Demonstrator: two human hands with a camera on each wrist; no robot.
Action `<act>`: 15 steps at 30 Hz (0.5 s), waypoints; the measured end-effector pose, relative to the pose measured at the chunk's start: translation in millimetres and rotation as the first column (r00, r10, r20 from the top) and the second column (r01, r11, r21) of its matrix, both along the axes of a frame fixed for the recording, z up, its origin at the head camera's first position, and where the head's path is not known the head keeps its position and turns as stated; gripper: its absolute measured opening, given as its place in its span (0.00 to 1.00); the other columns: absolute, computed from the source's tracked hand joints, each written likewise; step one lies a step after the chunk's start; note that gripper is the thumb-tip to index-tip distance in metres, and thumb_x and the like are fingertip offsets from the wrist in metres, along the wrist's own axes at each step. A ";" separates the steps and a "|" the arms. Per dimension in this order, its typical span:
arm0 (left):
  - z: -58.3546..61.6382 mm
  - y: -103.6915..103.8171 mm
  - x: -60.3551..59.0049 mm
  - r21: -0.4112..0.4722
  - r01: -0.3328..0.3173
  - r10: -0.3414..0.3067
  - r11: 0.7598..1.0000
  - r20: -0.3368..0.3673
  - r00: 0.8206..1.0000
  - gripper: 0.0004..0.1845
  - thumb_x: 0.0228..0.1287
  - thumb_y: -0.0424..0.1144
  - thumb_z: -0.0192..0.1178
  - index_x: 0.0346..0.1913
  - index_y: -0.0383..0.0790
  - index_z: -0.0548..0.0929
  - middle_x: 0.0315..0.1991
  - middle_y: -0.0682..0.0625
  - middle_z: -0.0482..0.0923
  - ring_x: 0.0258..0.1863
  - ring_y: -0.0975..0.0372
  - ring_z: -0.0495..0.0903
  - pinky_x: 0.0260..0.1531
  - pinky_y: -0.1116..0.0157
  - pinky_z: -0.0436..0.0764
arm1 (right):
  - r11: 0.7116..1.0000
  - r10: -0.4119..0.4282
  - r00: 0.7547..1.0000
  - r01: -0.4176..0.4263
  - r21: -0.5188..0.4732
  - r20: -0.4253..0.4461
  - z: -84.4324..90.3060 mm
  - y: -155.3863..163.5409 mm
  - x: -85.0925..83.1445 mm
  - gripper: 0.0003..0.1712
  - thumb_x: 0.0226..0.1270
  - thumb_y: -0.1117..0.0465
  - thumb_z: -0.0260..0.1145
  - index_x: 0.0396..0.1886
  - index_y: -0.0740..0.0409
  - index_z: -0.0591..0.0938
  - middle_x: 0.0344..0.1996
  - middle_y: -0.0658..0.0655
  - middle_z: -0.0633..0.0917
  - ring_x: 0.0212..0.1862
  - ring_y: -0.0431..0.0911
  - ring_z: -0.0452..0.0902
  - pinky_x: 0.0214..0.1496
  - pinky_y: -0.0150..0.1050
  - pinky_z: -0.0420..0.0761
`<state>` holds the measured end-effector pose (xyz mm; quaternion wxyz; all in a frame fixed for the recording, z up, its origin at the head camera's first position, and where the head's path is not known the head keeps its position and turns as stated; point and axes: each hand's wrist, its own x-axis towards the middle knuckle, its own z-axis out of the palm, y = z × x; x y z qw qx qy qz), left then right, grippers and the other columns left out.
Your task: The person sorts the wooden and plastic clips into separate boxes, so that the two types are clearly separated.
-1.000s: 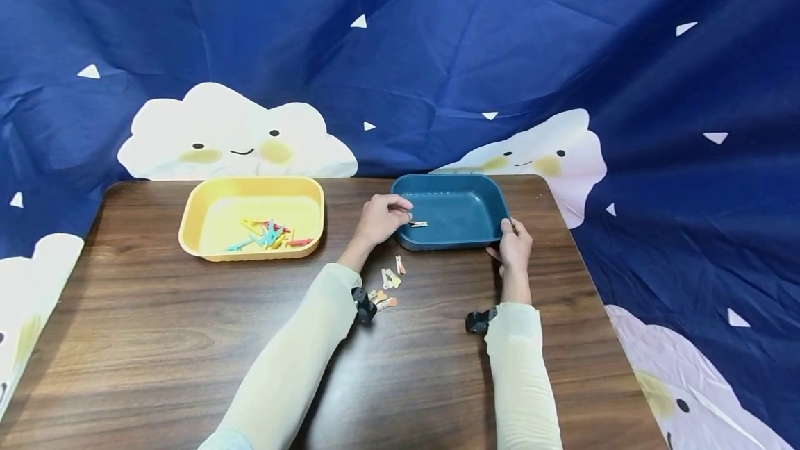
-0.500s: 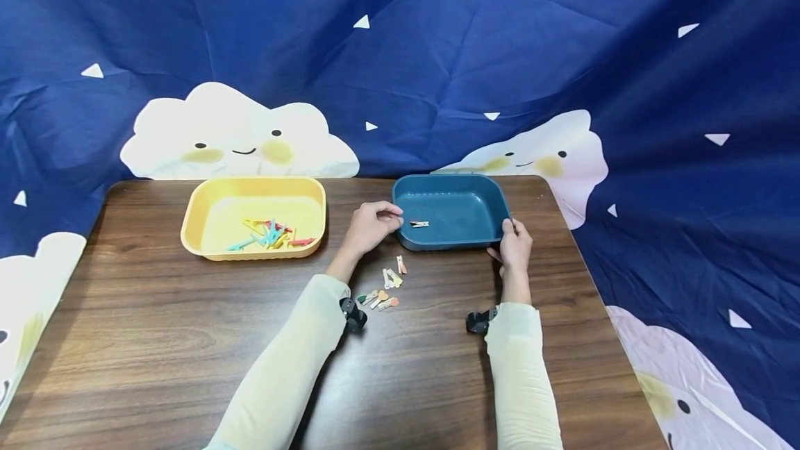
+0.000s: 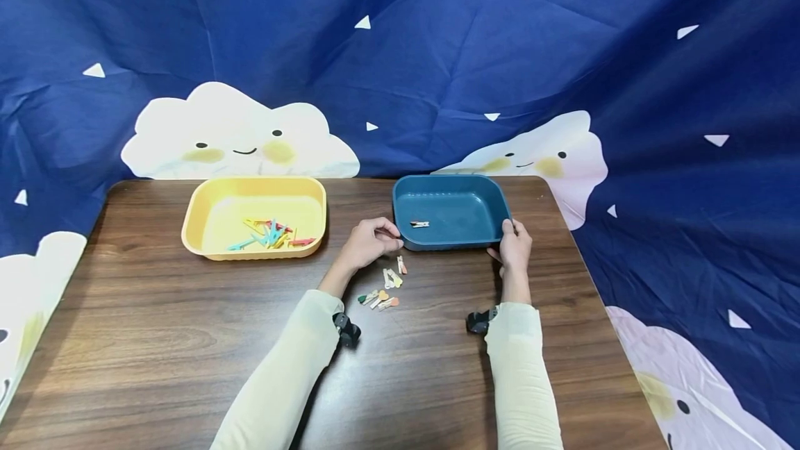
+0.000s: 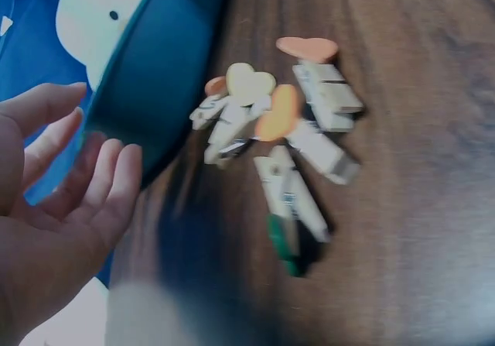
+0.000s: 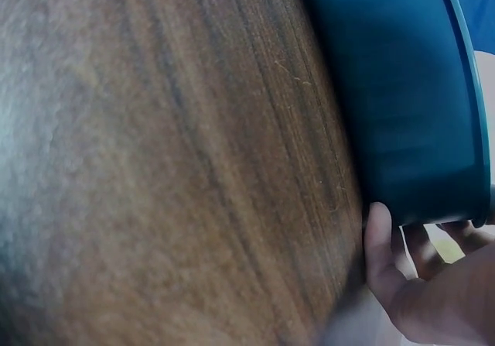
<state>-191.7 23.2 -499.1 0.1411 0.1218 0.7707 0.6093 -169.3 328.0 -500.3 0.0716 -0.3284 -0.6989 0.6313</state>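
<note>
So the right hand (image 3: pixel 514 245) is gripping the near right corner of the blue tray (image 3: pixel 494 194), thumb lying over the rim and the other fingers wrapping the outer wall; the right wrist view is showing the fingers (image 5: pixel 383 245) pressing against the tray wall (image 5: pixel 394 90) down by the table (image 3: pixel 156 339).

The left hand (image 3: pixel 370 242) is hovering just off the tray's near left corner, holding nothing. The fingers are hanging loosely curled, and the left wrist view is showing the palm open with the fingertips (image 4: pixel 116 176) right beside the tray's edge (image 4: pixel 162 59); whether they're actually touching it I can't tell, since that view is blurring a bit.

One small clip (image 3: pixel 419 223) is lying inside the blue tray, near its left front. A little bunch of wooden clips (image 3: pixel 384 287) with coloured heart tops is sitting on the table just in front of the tray, right below the left hand; up close you're seeing cream, orange and green ones (image 4: pixel 286 141) piling together.

Off to the left, well apart, a yellow tray (image 3: pixel 206 193) is holding a heap of coloured plastic clips (image 3: pixel 271 235). A blue cloth with clouds (image 3: pixel 237 134) is hanging behind everything.
</note>
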 end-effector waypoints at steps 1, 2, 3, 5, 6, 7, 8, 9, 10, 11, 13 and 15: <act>-2.9 0.0 1.5 0.007 0.011 -0.011 1.000 0.007 1.000 0.08 0.58 0.30 0.71 0.39 0.32 0.85 0.33 0.46 0.87 0.30 0.65 0.83 0.34 0.69 0.81 | 1.000 0.000 1.000 0.000 0.001 -0.001 0.0 0.0 -0.1 0.27 0.83 0.50 0.48 0.74 0.54 0.70 0.68 0.61 0.69 0.54 0.49 0.71 0.38 0.35 0.86; -5.3 -0.1 3.2 0.007 0.022 -0.023 1.000 0.013 1.000 0.09 0.58 0.29 0.71 0.40 0.31 0.85 0.33 0.45 0.86 0.30 0.65 0.83 0.34 0.69 0.80 | 1.000 0.000 1.000 0.000 0.002 -0.001 0.1 0.0 -0.1 0.27 0.83 0.50 0.48 0.74 0.54 0.70 0.68 0.61 0.69 0.53 0.49 0.71 0.38 0.35 0.86; -7.6 -0.1 4.6 0.005 0.033 -0.033 0.999 0.017 0.999 0.10 0.57 0.29 0.71 0.41 0.30 0.85 0.33 0.45 0.86 0.30 0.65 0.83 0.34 0.69 0.80 | 1.000 -0.001 1.000 0.001 -0.001 -0.001 0.0 0.0 -0.2 0.27 0.83 0.50 0.48 0.74 0.54 0.70 0.68 0.61 0.69 0.52 0.48 0.72 0.37 0.35 0.86; -11.7 0.0 7.0 -0.005 0.053 -0.053 0.999 0.023 0.998 0.11 0.56 0.28 0.71 0.42 0.28 0.85 0.34 0.45 0.85 0.29 0.65 0.81 0.34 0.70 0.80 | 1.000 -0.001 1.000 0.001 -0.002 -0.002 -0.2 -0.1 -0.4 0.27 0.83 0.50 0.48 0.75 0.54 0.70 0.68 0.61 0.69 0.51 0.47 0.72 0.37 0.35 0.86; -13.7 0.3 7.9 -0.010 0.061 -0.061 0.998 0.024 0.998 0.12 0.56 0.28 0.71 0.42 0.28 0.85 0.34 0.44 0.85 0.30 0.64 0.81 0.34 0.70 0.79 | 1.000 -0.002 1.000 0.002 -0.001 -0.002 -0.4 0.1 -0.3 0.27 0.83 0.50 0.48 0.75 0.54 0.70 0.68 0.60 0.69 0.51 0.47 0.72 0.37 0.35 0.86; -15.9 0.5 8.1 -0.016 0.069 -0.069 0.997 0.023 0.997 0.12 0.55 0.28 0.71 0.43 0.27 0.85 0.35 0.43 0.84 0.30 0.64 0.81 0.35 0.70 0.79 | 1.000 -0.003 1.000 0.003 0.000 -0.001 -0.6 0.4 -0.3 0.27 0.83 0.50 0.48 0.75 0.54 0.70 0.68 0.60 0.69 0.50 0.47 0.72 0.37 0.34 0.86; -17.2 0.8 8.8 -0.021 0.077 -0.077 0.997 0.025 0.997 0.13 0.55 0.27 0.71 0.44 0.27 0.85 0.36 0.42 0.84 0.30 0.63 0.80 0.36 0.70 0.79 | 1.000 -0.004 1.000 0.004 -0.001 -0.001 -0.9 0.6 -0.3 0.27 0.83 0.50 0.48 0.74 0.54 0.70 0.68 0.60 0.70 0.50 0.47 0.72 0.37 0.34 0.86; -18.9 1.3 9.1 -0.022 0.083 -0.082 0.996 0.026 0.996 0.14 0.55 0.27 0.72 0.45 0.27 0.84 0.37 0.41 0.84 0.31 0.63 0.80 0.36 0.70 0.79 | 1.000 -0.005 1.000 0.005 -0.003 0.000 -1.3 0.7 -0.4 0.27 0.83 0.50 0.48 0.74 0.53 0.70 0.68 0.60 0.70 0.50 0.47 0.72 0.37 0.34 0.86; -20.1 1.9 9.4 -0.026 0.087 -0.086 0.996 0.026 0.996 0.14 0.55 0.27 0.72 0.45 0.27 0.84 0.37 0.41 0.84 0.31 0.62 0.80 0.37 0.69 0.80 | 1.000 -0.005 1.000 0.005 -0.001 0.001 -1.5 0.7 -0.2 0.27 0.83 0.50 0.48 0.74 0.53 0.70 0.68 0.60 0.70 0.50 0.46 0.72 0.37 0.35 0.86; -21.6 2.6 9.4 -0.035 0.091 -0.091 0.995 0.027 0.996 0.15 0.55 0.28 0.72 0.46 0.27 0.85 0.38 0.41 0.84 0.31 0.62 0.81 0.37 0.69 0.80 | 1.000 -0.005 1.000 0.005 0.000 0.001 -1.7 0.8 -0.2 0.27 0.83 0.50 0.48 0.74 0.53 0.71 0.68 0.60 0.70 0.50 0.46 0.72 0.37 0.35 0.86; -24.1 4.4 9.2 -0.057 0.099 -0.097 0.993 0.027 0.995 0.15 0.54 0.28 0.72 0.46 0.29 0.85 0.38 0.42 0.83 0.32 0.62 0.81 0.38 0.68 0.80 | 1.000 -0.006 1.000 0.006 0.001 0.001 -2.1 0.9 -0.1 0.26 0.83 0.50 0.48 0.74 0.53 0.71 0.67 0.60 0.70 0.49 0.46 0.72 0.38 0.35 0.86; -25.4 6.3 8.9 -0.093 0.105 -0.103 0.990 0.019 0.994 0.16 0.53 0.28 0.73 0.46 0.31 0.86 0.37 0.43 0.83 0.31 0.62 0.80 0.38 0.68 0.80 | 1.000 -0.004 1.000 0.004 0.003 -0.001 -2.1 0.6 -0.2 0.26 0.83 0.50 0.48 0.74 0.53 0.71 0.67 0.60 0.70 0.49 0.46 0.72 0.38 0.35 0.86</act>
